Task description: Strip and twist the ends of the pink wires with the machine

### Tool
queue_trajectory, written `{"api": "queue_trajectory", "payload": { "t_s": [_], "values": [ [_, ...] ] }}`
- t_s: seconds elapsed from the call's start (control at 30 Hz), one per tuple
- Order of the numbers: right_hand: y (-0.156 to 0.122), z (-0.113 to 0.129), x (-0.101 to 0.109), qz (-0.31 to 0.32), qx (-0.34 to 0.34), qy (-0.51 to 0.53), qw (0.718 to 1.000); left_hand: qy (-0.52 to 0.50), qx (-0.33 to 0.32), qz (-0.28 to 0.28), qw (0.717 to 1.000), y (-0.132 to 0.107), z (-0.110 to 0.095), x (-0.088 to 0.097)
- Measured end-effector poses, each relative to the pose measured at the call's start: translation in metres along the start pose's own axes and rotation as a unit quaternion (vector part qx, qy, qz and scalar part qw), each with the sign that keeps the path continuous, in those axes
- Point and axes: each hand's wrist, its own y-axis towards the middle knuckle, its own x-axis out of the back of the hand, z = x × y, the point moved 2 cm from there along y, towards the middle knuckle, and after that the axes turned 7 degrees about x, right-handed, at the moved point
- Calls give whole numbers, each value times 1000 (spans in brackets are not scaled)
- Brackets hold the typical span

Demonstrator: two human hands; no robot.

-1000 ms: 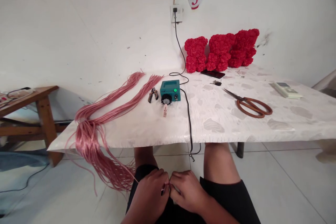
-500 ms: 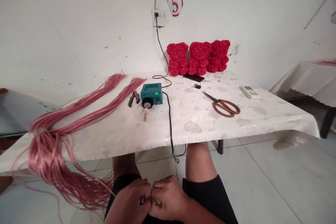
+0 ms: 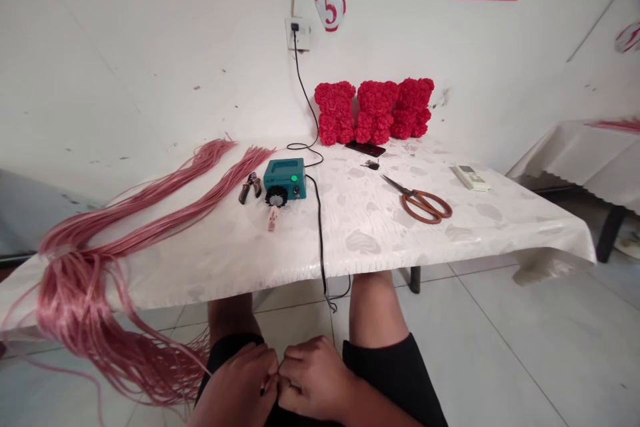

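Observation:
My left hand (image 3: 243, 380) and my right hand (image 3: 315, 377) meet over my lap, both with curled, pinching fingers. A single pink cord (image 3: 165, 337) runs from the big bundle of pink cords (image 3: 80, 293) to my left hand. What lies between the fingertips of my right hand is too small and hidden to make out. The bundle rests on the table's left side, gathered near its middle, and its loose ends hang over the front edge beside my left leg.
On the table (image 3: 220, 247) are a teal machine (image 3: 284, 177) with a black cable, pliers (image 3: 250, 188), scissors (image 3: 420, 201), a phone (image 3: 366, 148), keys (image 3: 371, 165) and a pale remote-like device (image 3: 471, 177). Three red flower bears (image 3: 377, 110) stand against the wall.
The camera view has turned slightly right. My hands stay close together over my lap, with a slightly wider gap between their knuckles.

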Motion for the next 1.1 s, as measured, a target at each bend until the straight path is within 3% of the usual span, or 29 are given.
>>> {"api": "queue_trajectory", "payload": {
  "t_s": [0.13,0.37,0.57,0.87,1.1],
  "values": [
    [-3,0,0,-6,18,-23,1000,-21,-10,-5,1000,0,-4,0],
    [-6,4,9,-44,34,-29,998,-103,-85,-40,990,0,-9,2],
    [-12,4,17,-60,53,-10,997,-173,-95,-20,980,0,-10,0],
    [-16,3,32,-97,20,11,995,-312,-37,6,949,3,-13,-11],
    [-12,8,38,-138,-7,22,990,-430,2,7,903,1,-16,-17]
  ]
}}
